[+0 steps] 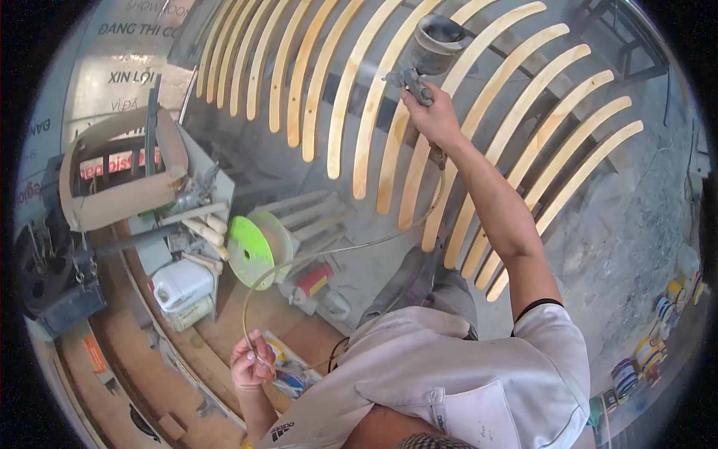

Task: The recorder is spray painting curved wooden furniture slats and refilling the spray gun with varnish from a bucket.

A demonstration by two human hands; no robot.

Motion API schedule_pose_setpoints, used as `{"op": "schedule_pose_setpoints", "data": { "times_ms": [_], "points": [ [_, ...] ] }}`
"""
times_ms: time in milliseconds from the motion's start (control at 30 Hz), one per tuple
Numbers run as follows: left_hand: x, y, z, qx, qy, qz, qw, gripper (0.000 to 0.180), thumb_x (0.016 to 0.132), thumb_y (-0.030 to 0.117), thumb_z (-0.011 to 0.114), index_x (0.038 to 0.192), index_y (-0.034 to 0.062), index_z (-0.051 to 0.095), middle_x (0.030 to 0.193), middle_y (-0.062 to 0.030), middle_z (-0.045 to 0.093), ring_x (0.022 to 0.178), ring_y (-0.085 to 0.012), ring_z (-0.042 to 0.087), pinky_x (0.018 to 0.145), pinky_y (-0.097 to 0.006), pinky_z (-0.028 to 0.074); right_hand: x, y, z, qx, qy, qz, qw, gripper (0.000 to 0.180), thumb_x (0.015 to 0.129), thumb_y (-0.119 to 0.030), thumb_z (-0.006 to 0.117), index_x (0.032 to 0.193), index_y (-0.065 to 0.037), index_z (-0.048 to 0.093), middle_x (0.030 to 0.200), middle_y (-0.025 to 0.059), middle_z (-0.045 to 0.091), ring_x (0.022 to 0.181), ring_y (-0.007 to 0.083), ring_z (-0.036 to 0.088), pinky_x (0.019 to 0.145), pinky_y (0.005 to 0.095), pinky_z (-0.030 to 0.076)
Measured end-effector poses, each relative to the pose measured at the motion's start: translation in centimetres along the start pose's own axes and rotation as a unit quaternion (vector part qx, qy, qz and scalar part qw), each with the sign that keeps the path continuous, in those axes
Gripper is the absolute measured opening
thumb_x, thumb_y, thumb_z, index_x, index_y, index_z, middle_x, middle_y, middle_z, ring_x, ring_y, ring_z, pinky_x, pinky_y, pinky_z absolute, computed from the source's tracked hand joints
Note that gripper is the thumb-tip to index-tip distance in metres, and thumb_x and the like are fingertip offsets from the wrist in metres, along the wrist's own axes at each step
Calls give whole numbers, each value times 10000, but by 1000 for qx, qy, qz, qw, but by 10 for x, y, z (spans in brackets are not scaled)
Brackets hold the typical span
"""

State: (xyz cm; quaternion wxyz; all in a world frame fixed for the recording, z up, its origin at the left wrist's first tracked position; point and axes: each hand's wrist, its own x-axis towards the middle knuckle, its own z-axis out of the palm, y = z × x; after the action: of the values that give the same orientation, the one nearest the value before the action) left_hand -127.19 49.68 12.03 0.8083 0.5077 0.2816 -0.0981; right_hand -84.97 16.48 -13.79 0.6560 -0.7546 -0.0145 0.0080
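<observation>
With my right hand (432,116) I grip a spray gun (410,84), its dark cup (437,45) on top and a pale mist at its nozzle on the left. Below it lies a long row of curved pale wooden slats (366,127), set side by side with gaps between them. A thin tan air hose (351,247) runs from the gun's handle in a loop down to the lower left. My left hand (252,359) is closed around that hose, well apart from the slats.
Left of me stand a bright green spool (250,251), a white jug (182,284) and a red-labelled tube (310,283). A cardboard box (123,202) sits farther left, above curved wooden boards (142,329). Several paint cans (649,352) line the right side.
</observation>
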Motion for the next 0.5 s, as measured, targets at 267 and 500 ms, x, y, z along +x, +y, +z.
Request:
{"op": "schedule_pose_setpoints", "data": {
  "times_ms": [267,500],
  "points": [
    [42,23,12,-15,5,-34,999,511,835,96,615,1312,-58,515,832,-106,598,646,-217,564,595,-335,459,108,14,-33,5,87,-8,996,314,873,-248,667,1042,16,646,726,99,626,658,194,585,611,340,467],
    [74,34,46,11,-2,-45,999,456,835,121,657,1254,-21,552,811,-108,595,616,-215,553,558,-331,438,199,19,-81,-25,165,-11,986,384,842,-275,669,1106,2,648,939,210,700,910,332,682,809,389,519]
  ]
}}
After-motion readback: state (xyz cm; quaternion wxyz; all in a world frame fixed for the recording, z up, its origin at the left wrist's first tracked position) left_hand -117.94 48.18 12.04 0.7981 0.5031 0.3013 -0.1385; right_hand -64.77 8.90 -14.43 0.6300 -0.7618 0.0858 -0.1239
